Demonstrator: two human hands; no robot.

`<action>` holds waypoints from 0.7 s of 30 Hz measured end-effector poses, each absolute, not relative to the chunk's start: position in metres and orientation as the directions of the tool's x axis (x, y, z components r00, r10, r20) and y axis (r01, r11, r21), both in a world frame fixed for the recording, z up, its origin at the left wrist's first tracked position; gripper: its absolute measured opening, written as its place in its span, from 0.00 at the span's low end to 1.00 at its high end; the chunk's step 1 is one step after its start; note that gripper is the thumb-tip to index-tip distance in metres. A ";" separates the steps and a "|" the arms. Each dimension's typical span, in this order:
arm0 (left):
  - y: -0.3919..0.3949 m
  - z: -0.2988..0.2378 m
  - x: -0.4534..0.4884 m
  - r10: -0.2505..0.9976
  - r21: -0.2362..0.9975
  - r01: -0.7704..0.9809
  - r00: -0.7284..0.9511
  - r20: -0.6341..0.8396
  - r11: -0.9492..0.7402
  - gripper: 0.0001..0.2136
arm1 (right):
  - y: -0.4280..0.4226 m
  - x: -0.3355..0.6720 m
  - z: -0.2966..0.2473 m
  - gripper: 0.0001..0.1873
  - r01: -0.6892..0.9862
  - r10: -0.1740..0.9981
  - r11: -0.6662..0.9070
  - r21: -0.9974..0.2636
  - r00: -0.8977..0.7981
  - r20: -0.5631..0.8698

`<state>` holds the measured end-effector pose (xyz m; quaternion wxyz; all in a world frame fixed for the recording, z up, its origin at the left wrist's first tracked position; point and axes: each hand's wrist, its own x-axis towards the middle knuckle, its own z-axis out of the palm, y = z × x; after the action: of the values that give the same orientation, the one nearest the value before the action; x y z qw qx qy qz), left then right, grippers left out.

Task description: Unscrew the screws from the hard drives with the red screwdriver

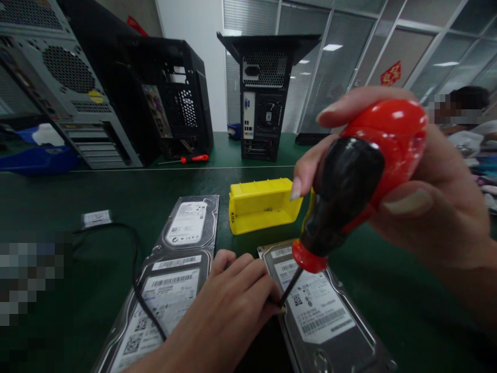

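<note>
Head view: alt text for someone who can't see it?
A person's right hand grips a red-and-black screwdriver, its shaft slanting down to the curled left hand at the left edge of a hard drive. More hard drives lie to the left and a yellow bin beyond, with computer cases at the back of the green table.

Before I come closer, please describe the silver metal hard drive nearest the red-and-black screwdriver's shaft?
On the dark green tabletop, find the yellow plastic bin. The silver rectangular drive lies nearer the viewer, to its right. Unlike the two drives further left, it has the shaft of the screwdriver by its left edge.
</note>
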<state>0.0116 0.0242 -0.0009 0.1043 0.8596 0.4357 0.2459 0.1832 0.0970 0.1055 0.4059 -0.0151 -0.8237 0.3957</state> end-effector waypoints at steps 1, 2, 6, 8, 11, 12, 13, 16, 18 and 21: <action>0.024 -0.001 0.012 0.800 0.390 0.700 0.498 0.333 -0.598 0.09 | 0.097 0.183 0.106 0.26 -0.295 0.351 0.686 -0.665 -0.666 0.658; 0.024 -0.002 0.012 0.801 0.390 0.701 0.493 0.338 -0.597 0.09 | 0.096 0.183 0.106 0.26 -0.296 0.355 0.683 -0.667 -0.664 0.658; 0.024 -0.001 0.011 0.815 0.411 0.704 0.483 0.320 -0.578 0.09 | 0.098 0.183 0.105 0.25 -0.288 0.356 0.690 -0.664 -0.663 0.658; 0.024 0.000 0.010 0.823 0.429 0.703 0.484 0.297 -0.568 0.09 | 0.098 0.182 0.104 0.23 -0.280 0.366 0.689 -0.668 -0.662 0.654; 0.025 0.001 0.010 0.827 0.447 0.696 0.469 0.310 -0.562 0.09 | 0.098 0.182 0.104 0.21 -0.264 0.385 0.692 -0.672 -0.652 0.653; 0.026 0.001 0.009 0.825 0.449 0.693 0.464 0.321 -0.565 0.10 | 0.098 0.183 0.104 0.20 -0.256 0.384 0.700 -0.667 -0.653 0.653; 0.026 0.001 0.009 0.824 0.448 0.692 0.461 0.330 -0.566 0.10 | 0.097 0.183 0.104 0.20 -0.249 0.377 0.710 -0.659 -0.656 0.654; 0.026 0.000 0.010 0.822 0.443 0.693 0.465 0.328 -0.568 0.09 | 0.097 0.183 0.105 0.22 -0.235 0.363 0.729 -0.643 -0.663 0.655; 0.025 0.000 0.010 0.827 0.443 0.698 0.472 0.307 -0.563 0.09 | 0.098 0.181 0.106 0.23 -0.269 0.328 0.735 -0.622 -0.662 0.674; 0.025 0.000 0.010 0.836 0.450 0.705 0.467 0.289 -0.549 0.09 | 0.100 0.178 0.106 0.23 -0.365 0.244 0.717 -0.594 -0.667 0.704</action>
<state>0.0100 0.0247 0.0000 0.1349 0.8457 0.4554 0.2433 0.1781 0.0999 0.1056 0.4064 0.0363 -0.8328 0.3742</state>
